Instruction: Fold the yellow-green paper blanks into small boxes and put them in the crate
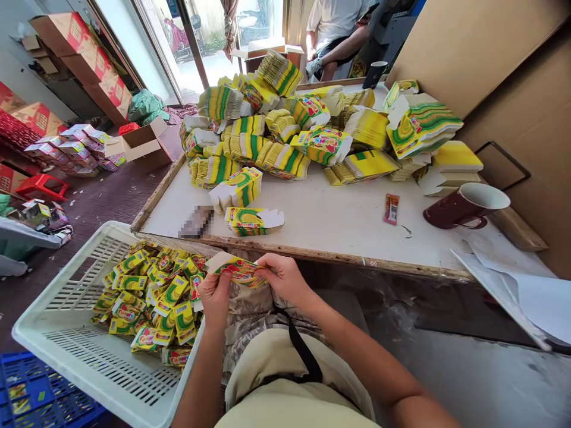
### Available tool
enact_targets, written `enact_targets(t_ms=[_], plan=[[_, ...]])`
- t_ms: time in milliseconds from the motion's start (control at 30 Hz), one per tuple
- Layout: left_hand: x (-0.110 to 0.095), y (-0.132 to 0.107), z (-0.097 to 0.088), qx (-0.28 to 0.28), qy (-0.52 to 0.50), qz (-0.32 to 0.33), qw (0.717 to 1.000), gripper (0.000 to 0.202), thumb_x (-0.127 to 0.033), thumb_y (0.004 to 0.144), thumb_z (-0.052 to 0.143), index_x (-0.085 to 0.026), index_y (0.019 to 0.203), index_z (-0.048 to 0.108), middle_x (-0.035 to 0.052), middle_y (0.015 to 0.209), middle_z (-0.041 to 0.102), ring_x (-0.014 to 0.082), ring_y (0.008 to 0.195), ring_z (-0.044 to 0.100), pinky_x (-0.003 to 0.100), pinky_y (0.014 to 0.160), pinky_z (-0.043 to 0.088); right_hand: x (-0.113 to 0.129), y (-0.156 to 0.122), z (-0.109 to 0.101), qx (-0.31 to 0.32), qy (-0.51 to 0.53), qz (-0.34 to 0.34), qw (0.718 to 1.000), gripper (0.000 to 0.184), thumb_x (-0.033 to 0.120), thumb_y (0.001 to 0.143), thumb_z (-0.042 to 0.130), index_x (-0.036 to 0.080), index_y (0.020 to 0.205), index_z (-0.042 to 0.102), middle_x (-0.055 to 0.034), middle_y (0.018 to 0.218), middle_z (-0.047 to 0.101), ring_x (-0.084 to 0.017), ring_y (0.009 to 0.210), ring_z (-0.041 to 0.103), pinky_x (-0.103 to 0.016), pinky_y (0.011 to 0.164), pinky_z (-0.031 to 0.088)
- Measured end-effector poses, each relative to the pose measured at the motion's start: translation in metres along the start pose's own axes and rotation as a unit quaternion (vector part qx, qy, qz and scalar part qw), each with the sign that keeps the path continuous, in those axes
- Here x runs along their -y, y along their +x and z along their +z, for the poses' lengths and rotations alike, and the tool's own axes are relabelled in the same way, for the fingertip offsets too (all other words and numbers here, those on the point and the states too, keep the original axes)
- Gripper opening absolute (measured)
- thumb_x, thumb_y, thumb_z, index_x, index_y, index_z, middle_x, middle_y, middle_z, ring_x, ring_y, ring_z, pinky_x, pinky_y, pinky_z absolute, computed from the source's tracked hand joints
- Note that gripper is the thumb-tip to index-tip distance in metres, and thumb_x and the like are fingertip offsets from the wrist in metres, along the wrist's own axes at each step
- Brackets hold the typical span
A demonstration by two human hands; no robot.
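Note:
Between my hands, above my lap, is a printed yellow and green carton (243, 270) that looks flattened. My left hand (216, 294) pinches its left end, and my right hand (279, 276) grips its right end. To the left, a white plastic crate (89, 356) holds many small yellow folded boxes (173, 294). Just beyond my hands, a small stack of flat cartons (254, 221) lies near the table edge. Another bundle of cartons (241, 187) leans behind it.
Bundled flat cartons (276, 142) pile up across the back of the white table (321, 220). A maroon mug (464, 205) and a small red packet (391, 209) stand at right. A blue crate (44, 392) lies lower left. A seated person (339, 30) holds a phone behind the table.

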State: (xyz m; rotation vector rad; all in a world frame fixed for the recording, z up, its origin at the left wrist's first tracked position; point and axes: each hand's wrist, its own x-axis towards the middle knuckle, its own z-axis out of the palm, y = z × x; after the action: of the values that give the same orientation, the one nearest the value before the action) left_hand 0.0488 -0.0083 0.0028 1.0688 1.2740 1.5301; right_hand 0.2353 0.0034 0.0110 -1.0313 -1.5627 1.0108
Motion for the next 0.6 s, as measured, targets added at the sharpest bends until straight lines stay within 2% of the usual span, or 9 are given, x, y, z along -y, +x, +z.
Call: enact_targets(t_ms=[67, 167, 233, 333, 400, 467, 500, 533, 600], plan=[[-0.010, 0.006, -0.010, 0.078, 0.025, 0.013, 0.997, 0.044, -0.055, 0.074, 0.077, -0.022, 0.104, 0.076, 0.0084, 0.107, 0.075, 0.0262, 0.106, 0.068, 0.040, 0.102, 0.049, -0.003, -0.001, -0.015, -0.022, -0.077, -0.054, 0.995, 0.016, 0.028, 0.093, 0.059, 0.023, 0.083, 0.070, -0.0032, 0.081, 0.070, -0.019, 0.076, 0.061, -0.032, 0.073, 0.050], [-0.028, 0.016, -0.018, 0.182, 0.037, 0.032, 0.982, 0.088, -0.068, 0.060, 0.080, -0.021, 0.133, 0.062, 0.0158, 0.137, 0.062, 0.0356, 0.134, 0.052, 0.047, 0.115, 0.037, -0.008, -0.004, -0.029, -0.029, -0.205, -0.133, 0.969, 0.022, 0.024, 0.097, 0.054, 0.027, 0.087, 0.073, -0.0047, 0.087, 0.073, -0.022, 0.088, 0.062, -0.044, 0.095, 0.047], [-0.034, 0.017, -0.013, 0.229, 0.114, 0.024, 0.966, 0.104, -0.059, 0.048, 0.091, -0.021, 0.139, 0.056, 0.0165, 0.145, 0.055, 0.0382, 0.140, 0.045, 0.049, 0.117, 0.033, -0.008, -0.007, -0.030, 0.013, -0.240, -0.172, 0.955, 0.026, 0.022, 0.099, 0.051, 0.030, 0.091, 0.074, -0.0023, 0.087, 0.074, -0.021, 0.093, 0.063, -0.049, 0.109, 0.038], [-0.026, 0.011, 0.004, 0.297, 0.219, -0.012, 0.929, 0.090, -0.034, 0.055, 0.091, -0.022, 0.137, 0.055, 0.0140, 0.139, 0.059, 0.0351, 0.130, 0.055, 0.047, 0.111, 0.040, -0.003, -0.013, -0.021, 0.056, -0.223, -0.192, 0.954, 0.022, 0.022, 0.098, 0.053, 0.034, 0.101, 0.072, -0.0004, 0.103, 0.073, -0.021, 0.114, 0.061, -0.051, 0.121, 0.026], [-0.015, 0.003, 0.016, 0.297, 0.242, -0.028, 0.923, 0.072, -0.027, 0.066, 0.081, -0.021, 0.133, 0.056, 0.0119, 0.127, 0.065, 0.0307, 0.116, 0.063, 0.043, 0.101, 0.047, -0.002, -0.016, -0.015, -0.009, -0.194, -0.159, 0.968, 0.025, 0.029, 0.093, 0.062, 0.034, 0.117, 0.067, -0.0043, 0.131, 0.064, -0.027, 0.135, 0.048, -0.055, 0.123, 0.022], [-0.006, -0.003, 0.022, 0.262, 0.254, -0.029, 0.931, 0.068, -0.025, 0.069, 0.078, -0.021, 0.132, 0.053, 0.0104, 0.119, 0.067, 0.0280, 0.106, 0.065, 0.039, 0.093, 0.050, -0.005, -0.016, -0.011, -0.097, -0.146, -0.094, 0.980, 0.051, 0.036, 0.088, 0.068, 0.030, 0.136, 0.053, -0.0100, 0.151, 0.046, -0.032, 0.146, 0.034, -0.058, 0.122, 0.023], [-0.002, -0.006, 0.023, 0.245, 0.258, -0.026, 0.934, 0.072, -0.025, 0.067, 0.079, -0.021, 0.133, 0.051, 0.0101, 0.118, 0.067, 0.0273, 0.103, 0.066, 0.038, 0.091, 0.051, -0.009, -0.015, -0.009, -0.117, -0.112, -0.059, 0.985, 0.059, 0.039, 0.088, 0.067, 0.027, 0.142, 0.047, -0.0122, 0.154, 0.042, -0.032, 0.147, 0.032, -0.057, 0.121, 0.025], [0.000, -0.008, 0.024, 0.234, 0.260, -0.020, 0.936, 0.077, -0.025, 0.066, 0.080, -0.021, 0.135, 0.049, 0.0102, 0.120, 0.067, 0.0269, 0.102, 0.066, 0.037, 0.090, 0.051, -0.013, -0.015, -0.007, -0.114, -0.070, -0.026, 0.991, 0.060, 0.040, 0.090, 0.064, 0.026, 0.145, 0.044, -0.0134, 0.154, 0.042, -0.031, 0.146, 0.034, -0.055, 0.121, 0.028], [0.002, -0.012, 0.024, 0.233, 0.261, 0.002, 0.937, 0.082, -0.023, 0.063, 0.081, -0.023, 0.137, 0.046, 0.0109, 0.125, 0.065, 0.0268, 0.103, 0.066, 0.037, 0.090, 0.050, -0.023, -0.013, -0.002, -0.052, 0.026, 0.041, 0.997, 0.051, 0.040, 0.095, 0.056, 0.024, 0.142, 0.048, -0.0130, 0.146, 0.052, -0.028, 0.138, 0.046, -0.050, 0.117, 0.036]])
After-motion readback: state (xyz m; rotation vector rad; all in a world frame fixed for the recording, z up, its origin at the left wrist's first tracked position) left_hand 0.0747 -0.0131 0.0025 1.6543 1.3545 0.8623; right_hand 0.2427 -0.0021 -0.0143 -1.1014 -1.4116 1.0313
